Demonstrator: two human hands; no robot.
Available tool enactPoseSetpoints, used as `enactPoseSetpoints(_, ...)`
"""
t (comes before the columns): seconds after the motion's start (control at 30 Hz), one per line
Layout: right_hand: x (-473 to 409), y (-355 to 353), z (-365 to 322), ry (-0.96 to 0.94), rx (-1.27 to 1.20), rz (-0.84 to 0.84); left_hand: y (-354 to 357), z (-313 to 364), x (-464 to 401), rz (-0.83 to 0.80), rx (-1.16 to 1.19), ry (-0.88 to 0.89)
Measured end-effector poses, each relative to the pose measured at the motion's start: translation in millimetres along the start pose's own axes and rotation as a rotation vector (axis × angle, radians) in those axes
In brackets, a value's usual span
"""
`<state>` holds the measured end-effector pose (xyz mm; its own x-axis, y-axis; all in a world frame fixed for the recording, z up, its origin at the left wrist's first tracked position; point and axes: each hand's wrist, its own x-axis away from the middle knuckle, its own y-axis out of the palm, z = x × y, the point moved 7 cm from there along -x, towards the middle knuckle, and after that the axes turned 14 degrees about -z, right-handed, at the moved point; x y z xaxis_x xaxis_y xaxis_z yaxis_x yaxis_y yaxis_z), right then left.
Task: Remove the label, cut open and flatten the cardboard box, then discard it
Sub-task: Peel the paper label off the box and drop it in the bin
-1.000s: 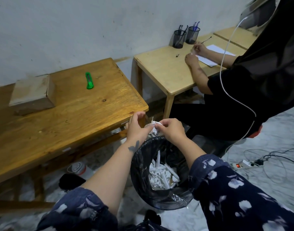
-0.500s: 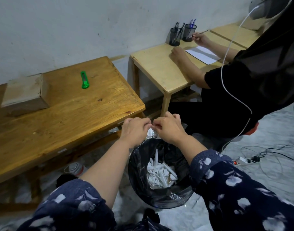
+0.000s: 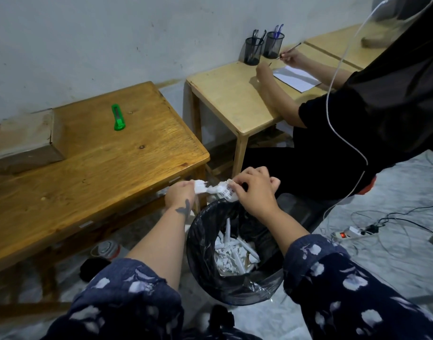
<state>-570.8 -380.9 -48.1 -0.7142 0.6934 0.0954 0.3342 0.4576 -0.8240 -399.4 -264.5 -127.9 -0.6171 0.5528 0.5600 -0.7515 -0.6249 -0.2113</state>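
A crumpled white label (image 3: 214, 188) with a barcode is stretched between my hands above the bin. My left hand (image 3: 179, 195) grips its left end and my right hand (image 3: 256, 190) pinches its right end. Below them stands a bin lined with a black bag (image 3: 205, 271), holding several white paper scraps. The closed cardboard box (image 3: 26, 141) lies at the far left of the dark wooden table (image 3: 100, 182). A green utility knife (image 3: 119, 117) rests on the table to the right of the box.
A seated person in black (image 3: 357, 133) writes on paper at a lighter table (image 3: 232, 101) to the right, close to the bin. Two pen cups (image 3: 263, 47) stand by the wall. Cables and a power strip (image 3: 345, 233) lie on the floor at right.
My hands have drawn apart, pulling the label out between them over the bin. The seated person's hand with the pen has shifted on the paper.
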Motion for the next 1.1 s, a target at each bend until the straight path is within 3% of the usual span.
enactPoseSetpoints(0.13,3.4,-11.2,30.7,0.175,-0.081,-0.030,-10.3,-7.2,11.2,0.192,-0.093,-0.013)
enactPoseSetpoints(0.23,3.2,-1.3,29.1,0.186,-0.295,-0.231,24.6,10.7,20.6,0.049,-0.179,0.121)
enactPoseSetpoints(0.3,2.1,6.0,20.8,0.176,-0.309,-0.286,48.1,24.9,22.1,-0.072,-0.228,0.181)
enactPoseSetpoints(0.47,2.0,-3.2,29.5,0.234,-0.176,-0.088,71.3,31.6,20.8,-0.340,-0.145,0.026)
enactPoseSetpoints(0.6,7.1,-0.1,38.0,0.264,-0.237,-0.024,82.8,20.8,25.1,-0.481,-0.269,0.122)
enactPoseSetpoints(0.73,8.8,16.5,49.5,0.281,-0.158,-0.155,83.7,5.1,24.6,-0.400,-0.372,0.206)
enactPoseSetpoints(0.97,16.3,38.1,74.9,0.293,0.086,-0.255,102.8,-19.5,20.4,-0.408,-0.574,0.239)
enactPoseSetpoints(1.1,21.4,58.3,98.0,0.361,0.100,-0.290,119.0,-43.1,9.3,-0.449,-0.686,0.215)
